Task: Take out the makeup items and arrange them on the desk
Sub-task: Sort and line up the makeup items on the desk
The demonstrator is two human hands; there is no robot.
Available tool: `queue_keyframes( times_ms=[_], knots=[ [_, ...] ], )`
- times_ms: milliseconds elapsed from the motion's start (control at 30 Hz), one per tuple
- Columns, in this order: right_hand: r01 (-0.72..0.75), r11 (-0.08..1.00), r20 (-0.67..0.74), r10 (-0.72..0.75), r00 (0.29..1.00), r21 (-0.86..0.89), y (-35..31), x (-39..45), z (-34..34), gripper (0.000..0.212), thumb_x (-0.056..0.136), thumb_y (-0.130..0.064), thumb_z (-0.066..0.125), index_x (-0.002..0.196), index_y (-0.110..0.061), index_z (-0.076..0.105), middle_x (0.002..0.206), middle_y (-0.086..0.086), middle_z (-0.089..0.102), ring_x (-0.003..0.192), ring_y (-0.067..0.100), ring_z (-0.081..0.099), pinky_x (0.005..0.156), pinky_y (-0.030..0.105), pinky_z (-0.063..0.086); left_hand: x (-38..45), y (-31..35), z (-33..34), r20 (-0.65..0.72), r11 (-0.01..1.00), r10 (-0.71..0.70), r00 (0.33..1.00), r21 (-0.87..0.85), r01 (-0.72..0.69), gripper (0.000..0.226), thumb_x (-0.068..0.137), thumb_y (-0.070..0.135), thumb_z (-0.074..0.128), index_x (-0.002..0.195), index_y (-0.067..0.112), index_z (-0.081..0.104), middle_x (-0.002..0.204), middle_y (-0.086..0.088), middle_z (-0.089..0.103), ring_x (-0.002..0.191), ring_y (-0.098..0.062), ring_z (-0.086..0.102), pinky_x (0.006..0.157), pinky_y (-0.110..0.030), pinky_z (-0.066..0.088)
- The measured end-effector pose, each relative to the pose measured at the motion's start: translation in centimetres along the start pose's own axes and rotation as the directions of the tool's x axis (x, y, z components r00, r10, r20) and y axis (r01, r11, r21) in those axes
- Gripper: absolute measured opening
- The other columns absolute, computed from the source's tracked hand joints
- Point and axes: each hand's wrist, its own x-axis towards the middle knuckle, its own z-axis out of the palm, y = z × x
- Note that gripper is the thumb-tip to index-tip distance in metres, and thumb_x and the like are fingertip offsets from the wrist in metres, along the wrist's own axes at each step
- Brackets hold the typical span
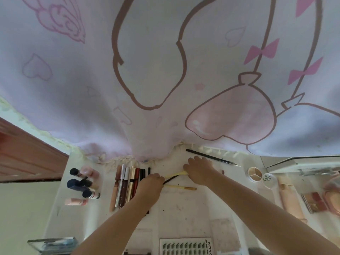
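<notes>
Left hand (150,183): pinches dark pencil (170,179), centre frame.
Right hand (199,171): curled on yellow brush (174,175).
Makeup: tube row (127,184) left of centre on counter (184,214); another brush (181,187) just below.
Risk: left wrist nudging tubes, likely rolling.
Room: bare counter lower centre; edge at left.

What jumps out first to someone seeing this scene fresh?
A huge pale curtain with pink bows and hearts fills the top. Below it, two hands, the left hand and right hand, handle thin brushes mid-desk, beside a neat row of lip-gloss tubes on the left.
</notes>
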Motion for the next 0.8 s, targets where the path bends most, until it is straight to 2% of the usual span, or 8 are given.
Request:
queue_keyframes(
  times_ms=[100, 233, 300, 367, 433, 567, 667, 800],
  knots=[
    [-0.003, 0.999, -0.010, 0.003, 1.000, -0.045, -1.1, 0.0, 0.2, 0.039, 0.091, -0.014, 0.041, 0.130, -0.010, 0.038, 0.130, 0.014, 0.036, 0.118, 0.032, 0.036, 0.097, 0.049, 0.035, 0.3, 0.0, 0.2, -0.025, 0.998, 0.025, 0.999, -0.052, -0.026, 0.025, 0.098, 0.018, 0.034, 0.115, 0.010, 0.050, 0.115, -0.006, 0.055, 0.106, -0.019, 0.053, 0.075, -0.027, 0.041],
    [-0.046, 0.992, -0.067, 0.054, 0.996, 0.121, -2.2, -0.1, 1.0, 0.042, 0.087, -0.012, 0.044, 0.129, -0.007, 0.038, 0.129, 0.016, 0.036, 0.117, 0.033, 0.036, 0.100, 0.051, 0.031, 0.7, 0.2, 0.4, -0.028, 0.986, 0.089, 0.996, -0.136, -0.092, 0.024, 0.098, 0.020, 0.035, 0.114, 0.009, 0.050, 0.107, -0.005, 0.055, 0.094, -0.017, 0.051, 0.064, -0.021, 0.032],
    [-0.043, 0.979, -0.102, 0.064, 0.993, 0.197, -2.0, -0.1, 1.1, 0.042, 0.087, -0.015, 0.047, 0.127, -0.006, 0.039, 0.127, 0.015, 0.038, 0.116, 0.032, 0.037, 0.098, 0.045, 0.033, 0.9, 0.1, 0.6, -0.058, 0.970, 0.085, 0.995, -0.225, -0.096, 0.012, 0.096, 0.019, 0.039, 0.095, 0.015, 0.050, 0.084, 0.004, 0.047, 0.079, -0.010, 0.043, 0.055, -0.018, 0.028],
    [-0.027, 0.964, -0.115, 0.059, 0.992, 0.264, -1.2, -0.1, 1.2, 0.046, 0.087, -0.023, 0.052, 0.128, -0.008, 0.039, 0.127, 0.013, 0.040, 0.118, 0.031, 0.038, 0.099, 0.042, 0.033, 1.0, -0.1, 0.7, -0.083, 0.954, 0.049, 0.995, -0.291, -0.071, 0.023, 0.094, 0.016, 0.042, 0.073, 0.025, 0.037, 0.070, 0.013, 0.033, 0.063, -0.004, 0.036, 0.053, -0.012, 0.027],
    [-0.020, 0.947, -0.122, 0.062, 0.991, 0.319, 0.0, -0.1, 1.1, 0.049, 0.087, -0.029, 0.052, 0.130, -0.010, 0.039, 0.131, 0.010, 0.040, 0.123, 0.029, 0.037, 0.104, 0.039, 0.030, 0.8, -0.4, 0.7, -0.108, 0.946, 0.029, 0.994, -0.319, -0.063, 0.020, 0.093, 0.014, 0.043, 0.075, 0.022, 0.037, 0.068, 0.016, 0.031, 0.059, 0.003, 0.032, 0.053, -0.011, 0.029],
    [-0.222, 0.916, -0.235, 0.309, 0.922, 0.335, 3.7, -0.6, 1.2, 0.037, 0.089, -0.015, 0.043, 0.125, -0.008, 0.045, 0.129, 0.010, 0.049, 0.122, 0.026, 0.043, 0.100, 0.034, 0.037, 0.3, -0.8, 0.2, -0.167, 0.943, 0.039, 0.985, -0.320, -0.091, 0.010, 0.093, 0.014, 0.043, 0.093, 0.012, 0.053, 0.070, 0.016, 0.034, 0.062, 0.000, 0.035, 0.053, -0.010, 0.028],
    [-0.456, 0.856, -0.135, 0.496, 0.858, 0.243, 6.5, -1.7, 2.0, 0.035, 0.087, -0.008, 0.046, 0.122, -0.006, 0.045, 0.125, 0.010, 0.050, 0.118, 0.025, 0.045, 0.095, 0.033, 0.040, 0.0, -0.9, -0.4, -0.194, 0.943, 0.031, 0.980, -0.320, -0.094, 0.020, 0.093, 0.013, 0.043, 0.106, 0.007, 0.058, 0.089, 0.005, 0.050, 0.079, -0.009, 0.042, 0.056, -0.008, 0.027],
    [-0.489, 0.866, -0.097, 0.499, 0.861, 0.106, 8.0, -2.6, 3.2, 0.031, 0.090, -0.007, 0.040, 0.120, -0.010, 0.050, 0.120, 0.005, 0.054, 0.113, 0.019, 0.053, 0.091, 0.028, 0.044, -0.4, -1.0, -0.9, -0.204, 0.951, 0.001, 0.979, -0.302, -0.064, 0.024, 0.095, 0.015, 0.040, 0.113, 0.010, 0.056, 0.113, -0.001, 0.056, 0.100, -0.014, 0.052, 0.068, -0.015, 0.034]
  ],
)
